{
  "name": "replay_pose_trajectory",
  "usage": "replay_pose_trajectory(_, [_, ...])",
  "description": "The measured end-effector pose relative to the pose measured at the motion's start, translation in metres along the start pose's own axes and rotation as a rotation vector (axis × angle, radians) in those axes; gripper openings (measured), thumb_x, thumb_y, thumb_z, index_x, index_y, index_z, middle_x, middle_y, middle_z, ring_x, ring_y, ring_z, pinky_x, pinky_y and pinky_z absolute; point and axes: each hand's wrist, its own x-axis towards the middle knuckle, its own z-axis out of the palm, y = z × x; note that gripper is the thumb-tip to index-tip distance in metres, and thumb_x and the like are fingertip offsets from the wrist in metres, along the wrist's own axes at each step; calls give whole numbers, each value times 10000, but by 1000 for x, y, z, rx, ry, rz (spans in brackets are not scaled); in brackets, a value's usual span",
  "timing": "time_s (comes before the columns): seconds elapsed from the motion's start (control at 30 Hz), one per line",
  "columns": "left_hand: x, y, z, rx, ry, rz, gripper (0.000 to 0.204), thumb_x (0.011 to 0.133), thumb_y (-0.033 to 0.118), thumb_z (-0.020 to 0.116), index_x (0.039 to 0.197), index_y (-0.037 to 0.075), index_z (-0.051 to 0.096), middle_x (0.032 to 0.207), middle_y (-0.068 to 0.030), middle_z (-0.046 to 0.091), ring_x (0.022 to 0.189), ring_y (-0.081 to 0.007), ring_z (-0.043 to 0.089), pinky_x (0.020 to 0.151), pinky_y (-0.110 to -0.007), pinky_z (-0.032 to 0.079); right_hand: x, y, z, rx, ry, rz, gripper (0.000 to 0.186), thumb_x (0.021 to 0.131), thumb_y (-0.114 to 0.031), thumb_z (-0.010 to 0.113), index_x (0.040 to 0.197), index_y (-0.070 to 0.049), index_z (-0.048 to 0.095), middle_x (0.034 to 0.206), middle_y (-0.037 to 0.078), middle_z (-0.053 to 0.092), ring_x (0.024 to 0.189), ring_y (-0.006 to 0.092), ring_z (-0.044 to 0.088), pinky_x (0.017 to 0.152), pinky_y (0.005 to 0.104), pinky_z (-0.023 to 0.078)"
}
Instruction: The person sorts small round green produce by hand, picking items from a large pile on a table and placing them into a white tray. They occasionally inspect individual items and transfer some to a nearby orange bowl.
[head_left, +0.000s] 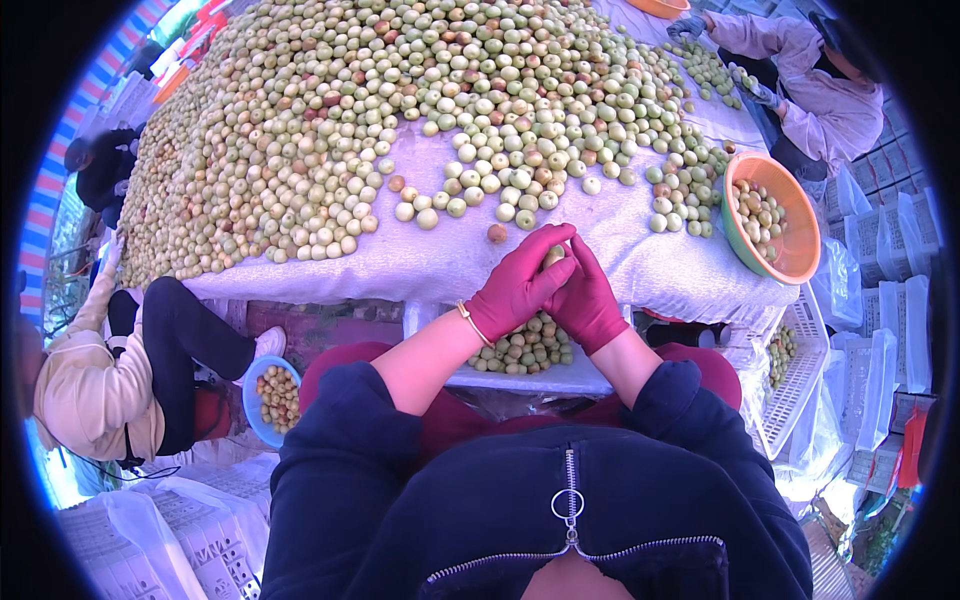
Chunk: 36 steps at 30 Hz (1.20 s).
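In dark red gloves, my left hand (515, 278) and my right hand (588, 303) are cupped together just beyond the near edge of the cloth. Their fingertips meet, and between them shows a greenish jujube (553, 256); whether more fruit lies inside is hidden. Directly beneath my hands, over my lap, is a pile of jujubes (522, 350) in a pale container (500, 380), partly covered by my wrists. A single reddish-brown jujube (497, 233) rests on the pale cloth (340, 275) beside my left hand. Beyond it spreads a large heap of green and brown jujubes (470, 80).
An orange-and-green basin (805, 225) of jujubes stands at the cloth's right edge, above a white crate (800, 390). At left, a seated person (100, 390) is near a blue basin (254, 418). Another person (830, 110) works at far right. Stacked crates (890, 235) line the right.
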Motion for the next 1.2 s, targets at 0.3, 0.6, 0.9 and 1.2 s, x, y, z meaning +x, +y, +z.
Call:
replay_pose_trajectory(0.3, [10,-59,-142,1297,314,-100,536,865,279,681,1338,80,525,1355,-198,522,1276,-401,474,1071,-498,402,-89,-145,-63,169,-274,-254,462,1050,-228,511,1501,-194,418,1415,176,518,1137,256,613,810,339,587])
replay_pose_trajectory(0.6, [6,-66,-116,1197,39,-189,584,890,423,671,1384,149,522,1459,-140,458,1383,-383,388,1066,-564,415,-314,-341,-280,454,-18,-1115,587,1022,-165,484,1531,32,266,1561,186,357,1437,301,368,1145,451,409])
replay_pose_trajectory(0.9, [5,-53,-81,891,-74,-25,271,915,144,648,1185,160,630,1132,-92,641,983,-308,663,798,-398,548,-144,-239,-104,-762,338,-851,472,1067,-217,408,1489,-5,398,1471,182,479,1335,272,501,1128,373,401])
replay_pose_trajectory(1.2, [7,-49,-69,1111,-274,-179,270,942,312,597,1125,125,531,899,-130,684,790,-339,696,677,-463,553,122,-120,31,-2059,-151,-955,517,897,-357,703,1365,-172,588,1448,213,494,1338,388,479,1092,445,411])
